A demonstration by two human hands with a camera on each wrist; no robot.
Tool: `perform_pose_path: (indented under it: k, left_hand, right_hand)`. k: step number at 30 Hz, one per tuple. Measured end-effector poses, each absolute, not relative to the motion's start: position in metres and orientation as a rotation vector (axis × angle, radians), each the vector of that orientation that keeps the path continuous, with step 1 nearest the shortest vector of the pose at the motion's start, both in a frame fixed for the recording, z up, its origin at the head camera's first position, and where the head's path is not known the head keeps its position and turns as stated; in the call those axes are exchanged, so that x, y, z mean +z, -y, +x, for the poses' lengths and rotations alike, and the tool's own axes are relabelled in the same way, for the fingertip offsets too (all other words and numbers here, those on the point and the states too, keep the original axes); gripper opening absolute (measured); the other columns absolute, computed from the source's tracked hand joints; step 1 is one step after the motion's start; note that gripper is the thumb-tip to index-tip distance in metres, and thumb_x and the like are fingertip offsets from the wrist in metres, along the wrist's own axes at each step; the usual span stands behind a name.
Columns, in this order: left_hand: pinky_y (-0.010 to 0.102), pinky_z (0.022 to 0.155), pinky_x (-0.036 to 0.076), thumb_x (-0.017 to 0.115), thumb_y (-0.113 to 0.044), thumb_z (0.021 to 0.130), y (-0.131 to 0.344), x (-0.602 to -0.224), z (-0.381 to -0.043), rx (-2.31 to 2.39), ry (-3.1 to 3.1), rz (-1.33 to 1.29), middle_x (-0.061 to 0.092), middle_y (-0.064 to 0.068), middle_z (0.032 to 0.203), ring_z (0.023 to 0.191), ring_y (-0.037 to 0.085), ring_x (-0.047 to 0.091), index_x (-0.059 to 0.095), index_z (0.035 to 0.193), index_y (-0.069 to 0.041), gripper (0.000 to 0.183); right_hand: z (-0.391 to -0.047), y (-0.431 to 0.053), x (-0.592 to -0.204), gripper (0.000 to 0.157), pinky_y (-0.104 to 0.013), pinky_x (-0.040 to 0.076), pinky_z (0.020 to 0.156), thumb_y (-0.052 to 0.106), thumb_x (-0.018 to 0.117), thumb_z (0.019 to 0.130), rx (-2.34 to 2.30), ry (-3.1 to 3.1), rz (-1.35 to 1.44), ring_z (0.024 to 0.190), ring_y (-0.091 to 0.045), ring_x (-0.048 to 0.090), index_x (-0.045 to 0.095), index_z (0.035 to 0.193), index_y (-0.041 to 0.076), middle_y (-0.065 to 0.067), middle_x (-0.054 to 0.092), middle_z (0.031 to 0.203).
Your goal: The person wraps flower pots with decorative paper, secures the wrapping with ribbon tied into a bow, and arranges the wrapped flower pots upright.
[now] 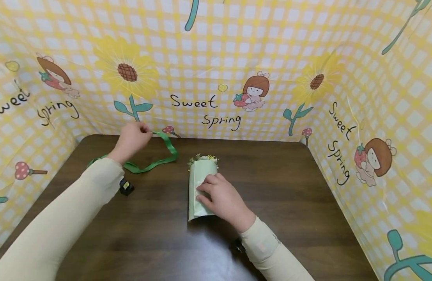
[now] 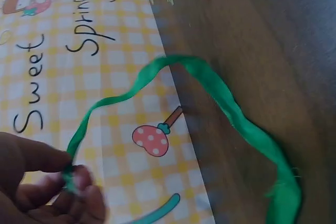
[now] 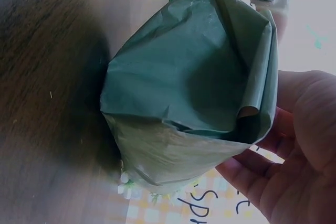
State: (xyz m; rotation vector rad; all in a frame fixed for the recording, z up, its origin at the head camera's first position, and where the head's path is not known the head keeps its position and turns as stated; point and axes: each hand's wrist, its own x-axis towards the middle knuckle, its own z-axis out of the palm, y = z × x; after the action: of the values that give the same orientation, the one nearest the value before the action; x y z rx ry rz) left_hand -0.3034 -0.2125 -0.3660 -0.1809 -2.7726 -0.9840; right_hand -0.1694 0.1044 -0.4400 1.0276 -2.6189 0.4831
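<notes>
My left hand is raised over the table's back left and pinches one end of a green ribbon between thumb and fingers. From that pinch the ribbon hangs in a loose curve down to the table. A small bouquet wrapped in pale green paper lies at mid-table, its white and yellow flowers toward the back. My right hand holds the wrapping from above, fingers bent and thumb on the overlapping paper. In the right wrist view the wrapper's near end gapes, with a folded flap inside.
The dark brown wooden table is walled at the back and sides by a yellow checked cloth printed with sunflowers and lettering. A small black device shows beside the left wrist, another below the right cuff.
</notes>
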Motion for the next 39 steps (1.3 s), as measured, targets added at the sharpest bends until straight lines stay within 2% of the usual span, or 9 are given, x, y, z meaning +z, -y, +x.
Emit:
perform_pose_path:
  k: [6,9,12,18,22,26,30,36,39]
  left_hand:
    - [0.036,0.054,0.037,0.046,-0.009,0.092,0.163,-0.335,-0.339,-0.973,2.701,-0.228,0.049,0.006,0.062,0.054,0.024,0.043,0.053,0.075,-0.009,0.018]
    - [0.036,0.06,0.045,0.048,-0.012,0.096,0.123,-0.309,-0.355,-0.968,2.711,-0.288,0.058,0.006,0.074,0.064,0.024,0.052,0.059,0.083,-0.008,0.018]
    - [0.038,0.078,0.052,0.053,-0.018,0.101,0.078,-0.29,-0.361,-1.019,2.699,-0.398,0.067,0.007,0.102,0.088,0.024,0.061,0.067,0.105,-0.009,0.017]
    - [0.031,0.101,0.05,0.058,-0.03,0.106,0.001,-0.29,-0.343,-1.262,2.736,-1.123,0.065,0.001,0.135,0.119,0.013,0.063,0.063,0.136,-0.014,0.035]
    - [0.031,0.11,0.045,0.055,-0.029,0.107,-0.011,-0.305,-0.321,-1.534,2.73,-1.518,0.057,0.001,0.149,0.135,0.012,0.055,0.052,0.149,-0.014,0.044]
    - [0.032,0.114,0.042,0.053,-0.029,0.108,0.005,-0.315,-0.306,-1.553,2.719,-1.54,0.05,-0.005,0.155,0.14,0.008,0.049,0.049,0.152,-0.022,0.045]
    - [0.034,0.113,0.043,0.05,-0.024,0.109,0.023,-0.319,-0.303,-1.096,2.75,-1.501,0.043,-0.007,0.161,0.141,0.01,0.048,0.049,0.152,-0.026,0.043]
    - [0.041,0.114,0.043,0.051,-0.01,0.107,0.018,-0.314,-0.298,-0.218,2.62,-1.526,0.045,0.003,0.159,0.145,0.022,0.046,0.054,0.149,-0.018,0.042]
    - [0.043,0.11,0.046,0.059,-0.005,0.103,0.006,-0.314,-0.294,0.148,2.39,-1.583,0.05,0.008,0.155,0.133,0.025,0.057,0.059,0.142,-0.016,0.04]
  right_hand:
    - [-0.168,-0.102,-0.441,0.022,-0.026,0.048,0.083,0.033,0.075,0.095,0.474,2.626,1.029,0.091,-0.014,0.052,0.079,0.11,0.017,0.008,0.061,0.098]
    - [-0.169,-0.1,-0.442,0.022,-0.026,0.047,0.084,0.034,0.075,0.095,0.471,2.61,1.049,0.091,-0.013,0.052,0.079,0.11,0.018,0.009,0.061,0.097]
    - [-0.17,-0.096,-0.443,0.022,-0.025,0.046,0.085,0.034,0.074,0.095,0.469,2.585,1.083,0.09,-0.012,0.051,0.079,0.109,0.018,0.009,0.06,0.096]
    - [-0.173,-0.093,-0.441,0.022,-0.025,0.046,0.087,0.034,0.076,0.094,0.52,2.554,1.102,0.091,-0.013,0.053,0.079,0.107,0.017,0.008,0.062,0.097]
    - [-0.174,-0.092,-0.439,0.021,-0.027,0.048,0.09,0.034,0.076,0.094,0.541,2.569,1.094,0.097,-0.014,0.056,0.079,0.107,0.018,0.008,0.064,0.099]
    - [-0.174,-0.094,-0.439,0.022,-0.027,0.049,0.09,0.036,0.074,0.095,0.501,2.608,1.063,0.098,-0.013,0.055,0.079,0.108,0.019,0.009,0.063,0.1]
    - [-0.172,-0.1,-0.438,0.022,-0.027,0.049,0.087,0.036,0.074,0.095,0.488,2.635,1.041,0.095,-0.014,0.053,0.079,0.108,0.019,0.009,0.062,0.099]
    - [-0.171,-0.105,-0.438,0.02,-0.029,0.049,0.087,0.033,0.075,0.095,0.494,2.614,1.046,0.094,-0.015,0.054,0.079,0.107,0.017,0.008,0.062,0.099]
    - [-0.171,-0.104,-0.438,0.021,-0.03,0.049,0.09,0.032,0.076,0.094,0.497,2.597,1.046,0.096,-0.016,0.055,0.079,0.107,0.017,0.007,0.064,0.1]
